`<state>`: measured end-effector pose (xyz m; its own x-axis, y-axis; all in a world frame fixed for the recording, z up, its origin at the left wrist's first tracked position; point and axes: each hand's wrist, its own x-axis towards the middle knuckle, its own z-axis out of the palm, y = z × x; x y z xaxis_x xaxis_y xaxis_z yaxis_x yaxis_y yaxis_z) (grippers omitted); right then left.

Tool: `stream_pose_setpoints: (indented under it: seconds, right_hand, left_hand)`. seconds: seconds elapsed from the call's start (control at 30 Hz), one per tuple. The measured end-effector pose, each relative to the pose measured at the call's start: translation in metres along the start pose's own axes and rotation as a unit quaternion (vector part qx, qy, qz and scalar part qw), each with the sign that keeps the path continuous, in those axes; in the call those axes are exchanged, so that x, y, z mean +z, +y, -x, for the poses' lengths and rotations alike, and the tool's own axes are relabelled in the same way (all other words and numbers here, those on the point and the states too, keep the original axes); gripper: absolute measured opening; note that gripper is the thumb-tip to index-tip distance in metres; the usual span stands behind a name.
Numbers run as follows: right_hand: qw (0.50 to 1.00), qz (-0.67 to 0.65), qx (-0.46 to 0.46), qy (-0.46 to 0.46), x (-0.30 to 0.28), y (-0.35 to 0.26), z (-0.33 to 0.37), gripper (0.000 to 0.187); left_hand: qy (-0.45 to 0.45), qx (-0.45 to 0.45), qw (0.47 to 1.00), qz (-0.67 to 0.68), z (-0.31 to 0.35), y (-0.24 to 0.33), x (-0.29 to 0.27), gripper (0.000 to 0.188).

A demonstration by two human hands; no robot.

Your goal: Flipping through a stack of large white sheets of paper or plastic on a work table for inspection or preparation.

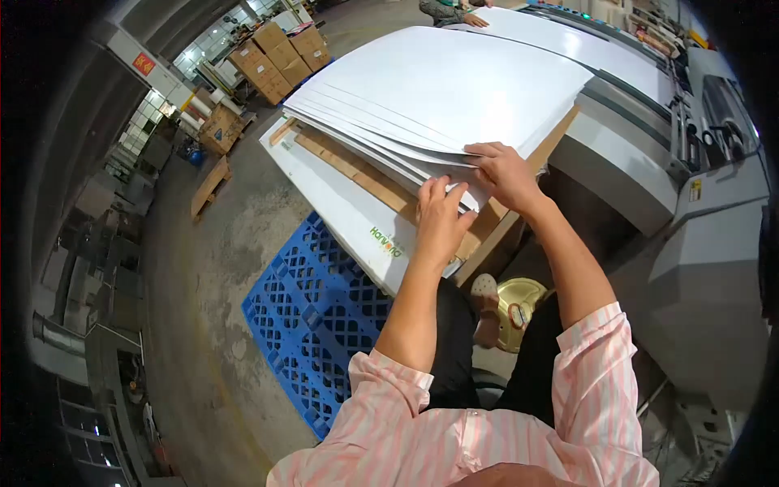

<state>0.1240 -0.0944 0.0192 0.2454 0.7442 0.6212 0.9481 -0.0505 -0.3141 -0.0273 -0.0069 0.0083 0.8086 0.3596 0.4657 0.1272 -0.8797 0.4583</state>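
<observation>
Stack of large white sheets [454,81] lies in front of the person, near corner toward the body, under both hands. Edges on the left side are stepped, not flush; the near corner is fanned, with a dark gap between the upper sheets and those below.

Right hand [505,177] is closed over the edge of the upper sheets at that corner, fingers on top, thumb out of sight. My reading: a corner hold parts wide, limp sheets with little effort, since only a small area has to bend. Left hand [441,215] is just beside it, lower, partly curled, with thumb apart from fingers, at the edges of the lower sheets. Whether it pinches any, I cannot tell; it seems placed to steady the pile or keep the layers apart.

Beneath the stack, a brown wooden support [355,170] shows along the left side. It probably carries the sheets flat and higher, nearer to hand. Below that, a white panel [320,191] juts out to the left; a blue plastic pallet [320,304] lies on the floor beside it.

A grey machine [621,158] stands along the right side of the stack — likely close so that sheets need not travel far. At the far end, a co-worker's hand [475,19] rests near another white surface; contact is too small to judge. Cardboard boxes [280,57] are piled well apart, beyond the stack's left side.
</observation>
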Motion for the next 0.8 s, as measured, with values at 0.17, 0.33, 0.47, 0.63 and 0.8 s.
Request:
stream_pose_setpoints:
  seconds: [0.17,0.33,0.47,0.63,0.8]
  right_hand:
    - [0.991,0.068,-0.068,0.097,-0.012,-0.026,-0.009,0.036]
    - [0.986,0.089,-0.107,0.094,-0.014,-0.032,-0.012,0.032]
    - [0.984,0.118,-0.116,0.067,-0.015,-0.023,-0.007,0.029]
    - [0.992,0.116,-0.039,0.038,-0.013,-0.034,-0.007,0.027]
    - [0.995,0.051,0.072,0.043,-0.009,-0.049,-0.012,0.022]
  left_hand:
    - [0.008,0.003,0.999,-0.031,0.000,-0.001,-0.001,0.040]
    - [0.025,-0.008,1.000,-0.013,-0.001,0.003,-0.007,0.039]
    - [0.040,-0.033,0.999,-0.013,-0.004,0.011,-0.012,0.037]
    - [-0.025,-0.123,0.991,0.051,-0.008,0.010,-0.017,0.045]
    - [0.088,-0.129,0.908,0.389,-0.008,0.006,0.005,0.065]
